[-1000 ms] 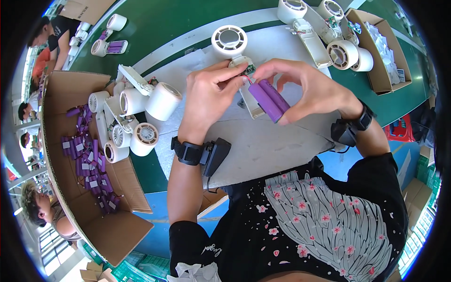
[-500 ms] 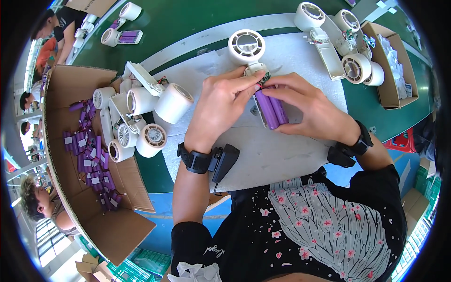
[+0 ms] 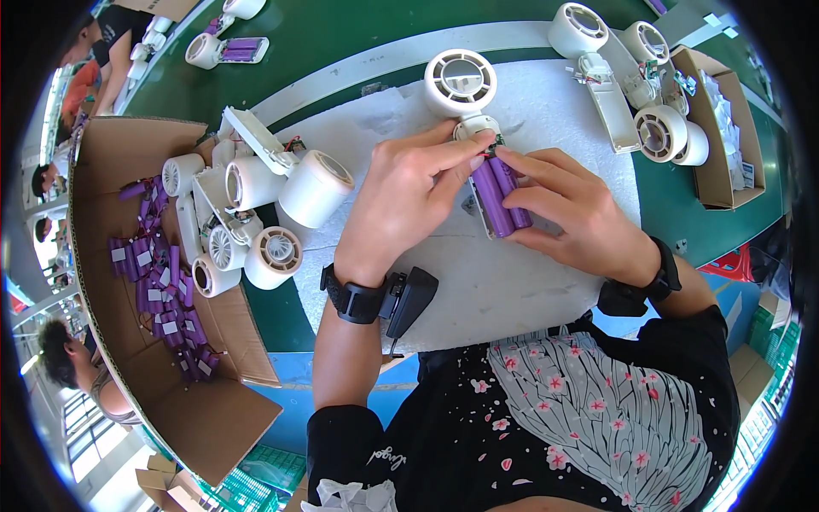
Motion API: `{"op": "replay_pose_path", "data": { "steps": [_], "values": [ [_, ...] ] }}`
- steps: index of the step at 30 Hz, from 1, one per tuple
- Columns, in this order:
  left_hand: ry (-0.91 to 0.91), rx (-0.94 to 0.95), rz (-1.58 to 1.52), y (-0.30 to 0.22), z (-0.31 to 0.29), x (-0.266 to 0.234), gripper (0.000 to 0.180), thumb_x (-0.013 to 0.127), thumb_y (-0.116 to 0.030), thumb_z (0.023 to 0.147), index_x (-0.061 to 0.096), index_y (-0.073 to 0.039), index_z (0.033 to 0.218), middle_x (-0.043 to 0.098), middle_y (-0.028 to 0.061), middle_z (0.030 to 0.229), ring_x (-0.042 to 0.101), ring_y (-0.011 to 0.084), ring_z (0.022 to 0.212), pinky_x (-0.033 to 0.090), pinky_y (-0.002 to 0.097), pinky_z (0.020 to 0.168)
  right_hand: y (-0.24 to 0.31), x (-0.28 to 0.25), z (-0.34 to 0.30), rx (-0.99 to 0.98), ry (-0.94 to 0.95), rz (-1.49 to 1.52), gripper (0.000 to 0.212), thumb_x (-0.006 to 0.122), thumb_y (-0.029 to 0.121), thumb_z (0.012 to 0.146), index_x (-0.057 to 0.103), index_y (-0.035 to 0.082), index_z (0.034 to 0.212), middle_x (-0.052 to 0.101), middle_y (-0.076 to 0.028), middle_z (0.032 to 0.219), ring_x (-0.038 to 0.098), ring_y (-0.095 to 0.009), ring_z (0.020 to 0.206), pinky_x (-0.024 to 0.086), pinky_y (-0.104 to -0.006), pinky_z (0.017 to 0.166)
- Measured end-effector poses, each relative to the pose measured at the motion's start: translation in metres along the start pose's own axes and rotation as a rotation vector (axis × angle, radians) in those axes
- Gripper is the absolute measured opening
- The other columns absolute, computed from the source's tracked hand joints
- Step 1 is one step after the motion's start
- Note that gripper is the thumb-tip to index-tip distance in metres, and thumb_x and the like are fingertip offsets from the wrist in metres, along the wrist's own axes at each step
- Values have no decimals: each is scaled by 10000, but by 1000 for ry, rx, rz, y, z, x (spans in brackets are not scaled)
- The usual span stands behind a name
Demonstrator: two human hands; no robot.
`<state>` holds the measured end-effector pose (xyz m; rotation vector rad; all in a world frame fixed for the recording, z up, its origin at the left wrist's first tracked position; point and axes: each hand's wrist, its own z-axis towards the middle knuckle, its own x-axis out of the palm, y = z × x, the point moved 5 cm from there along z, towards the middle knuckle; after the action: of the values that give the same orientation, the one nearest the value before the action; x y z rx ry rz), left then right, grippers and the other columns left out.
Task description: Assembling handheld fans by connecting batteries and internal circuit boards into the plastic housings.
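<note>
A white handheld fan lies on the foam sheet in front of me, its round head away from me and its handle opened. Two purple battery cells joined as a pack sit along the handle. Closed around the fan's neck, my left hand has thumb and index fingertips together by a small green circuit board and a bit of red wire. My right hand grips the pack from its right side, fingertips at its upper end and along its edge. What lies between the left fingertips is hidden.
At left stands a cardboard box of purple battery packs. Several white fan bodies are piled beside it. More opened fans lie at the far right, near a small carton of white pieces. Other people sit at far left.
The fan and both hands appear slightly further right in the picture, along with a small view shift. My right fingers have shifted on the battery pack; the left hand stays at the neck.
</note>
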<state>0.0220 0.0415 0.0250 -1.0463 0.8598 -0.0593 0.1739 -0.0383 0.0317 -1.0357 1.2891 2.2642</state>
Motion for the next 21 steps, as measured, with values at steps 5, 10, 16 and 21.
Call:
{"op": "replay_pose_path", "data": {
  "steps": [5, 10, 16, 21],
  "values": [
    [-30, -51, -43, 0, 0, 0, 275, 676, -54, 831, 704, -90, 1102, 666, 238, 1046, 679, 309, 981, 534, 310, 783, 0, -1, 2, 0, 7, -20, 384, 838, 64, 564, 593, 28, 857, 554, -191, 1302, 589, -358, 1000, 517, -402, 806],
    [-47, -43, -67, 7, 0, 1, 261, 684, -60, 818, 711, -85, 1077, 658, 248, 1048, 681, 296, 871, 534, 309, 740, -3, -2, 2, -8, 42, -21, 379, 836, 53, 565, 570, 35, 835, 553, -198, 1298, 592, -355, 984, 518, -398, 792],
    [-67, -25, -101, 8, 0, 0, 269, 691, -89, 807, 712, -97, 1075, 665, 238, 1012, 676, 277, 666, 533, 307, 645, 0, 0, 3, 34, -1, 6, 394, 838, 42, 569, 520, 48, 801, 552, -198, 1294, 590, -342, 976, 520, -390, 770],
    [-13, -103, -213, 15, -2, 1, 340, 754, -130, 762, 706, -107, 1098, 690, 199, 918, 656, 220, 646, 525, 293, 654, 2, 1, 5, 39, -31, -17, 409, 837, 30, 579, 490, 57, 792, 544, -186, 1291, 595, -326, 958, 521, -382, 758]
  ]
}}
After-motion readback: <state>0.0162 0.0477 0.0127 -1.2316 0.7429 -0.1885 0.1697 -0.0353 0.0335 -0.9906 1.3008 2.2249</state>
